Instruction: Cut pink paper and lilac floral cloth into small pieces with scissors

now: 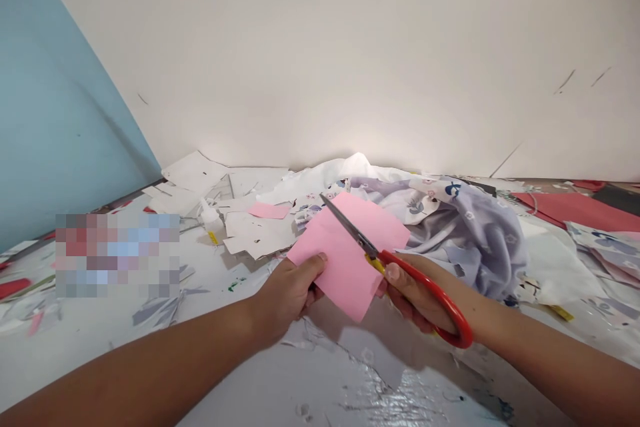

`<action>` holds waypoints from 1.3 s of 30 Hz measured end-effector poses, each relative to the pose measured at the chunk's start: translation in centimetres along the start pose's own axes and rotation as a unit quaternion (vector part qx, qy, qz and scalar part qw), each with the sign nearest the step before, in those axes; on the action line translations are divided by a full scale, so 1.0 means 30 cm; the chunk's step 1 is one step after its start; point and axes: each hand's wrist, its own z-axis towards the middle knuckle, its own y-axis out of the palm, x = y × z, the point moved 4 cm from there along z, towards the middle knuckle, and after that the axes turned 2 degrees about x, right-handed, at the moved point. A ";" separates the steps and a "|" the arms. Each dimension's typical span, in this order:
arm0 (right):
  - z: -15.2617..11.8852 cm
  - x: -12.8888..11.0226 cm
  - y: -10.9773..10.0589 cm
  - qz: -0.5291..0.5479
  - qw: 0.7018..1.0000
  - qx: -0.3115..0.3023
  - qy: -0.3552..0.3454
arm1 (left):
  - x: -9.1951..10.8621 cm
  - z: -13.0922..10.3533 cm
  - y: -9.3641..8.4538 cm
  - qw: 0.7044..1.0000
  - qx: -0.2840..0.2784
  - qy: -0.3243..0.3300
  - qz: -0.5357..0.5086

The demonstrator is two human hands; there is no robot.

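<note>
Held above the work surface is a sheet of pink paper [350,260], turned so that a corner points down towards me. My left hand [295,283] pinches its left edge, thumb on top and fingers underneath. My right hand [420,293] is closed around the scissors [440,300], which have red handles, a yellow part near the pivot and metal blades. The blades lie across the paper's upper face and point up and left; they look nearly closed. Some of my right fingers are hidden behind the scissors' handle.
Behind the paper lies a heap of lilac and white printed fabric [480,227]. A small white glue bottle [211,219], white paper scraps [260,233] and a small pink piece [270,211] lie to the left. Red sheets [580,213] are at right. A large white board [350,60] rises behind.
</note>
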 end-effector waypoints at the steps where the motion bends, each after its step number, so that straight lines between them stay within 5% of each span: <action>1: 0.002 -0.009 -0.004 0.021 1.000 0.009 -0.013 | 0.005 -0.002 0.003 1.000 -0.003 0.012 0.017; 9: 0.005 -0.020 -0.031 0.028 0.995 0.091 -0.015 | 0.037 -0.024 0.022 0.994 -0.054 0.078 0.050; 16: -0.031 -0.006 -0.044 -0.007 1.000 0.002 0.024 | 0.075 -0.008 -0.019 0.987 -0.084 0.057 0.125; 22: -0.052 0.021 -0.047 -0.104 0.986 -0.023 0.128 | 0.067 -0.006 -0.021 0.936 -0.156 0.014 0.316; 30: -0.043 0.078 -0.021 -0.119 0.984 -0.003 0.132 | 0.077 0.004 -0.018 0.888 -0.055 0.137 0.435; 39: -0.042 0.092 0.005 -0.070 0.988 0.052 0.125 | 0.070 0.006 -0.003 0.802 -0.054 0.175 0.568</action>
